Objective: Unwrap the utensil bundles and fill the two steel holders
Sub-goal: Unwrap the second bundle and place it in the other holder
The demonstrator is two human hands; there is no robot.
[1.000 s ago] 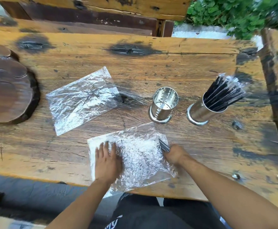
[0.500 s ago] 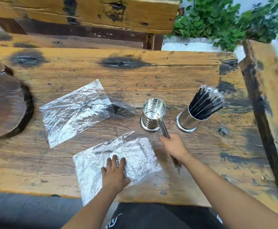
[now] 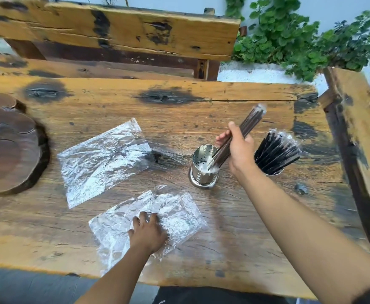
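- Pretty far along I'd say: right holder (image 3: 274, 170) was packed already, both wraps (image 3: 105, 161) lay empty.
- Right hand (image 3: 237, 148) gripped the last bundle (image 3: 234, 141), tips dipping into the left holder (image 3: 203, 170).
- Left hand (image 3: 146, 233) lay flat on the near wrap (image 3: 179, 213).
- Bundle: dark thin sticks, tilted.

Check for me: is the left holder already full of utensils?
No, the left holder shows bare perforated steel inside; only the bundle in the right hand dips in.
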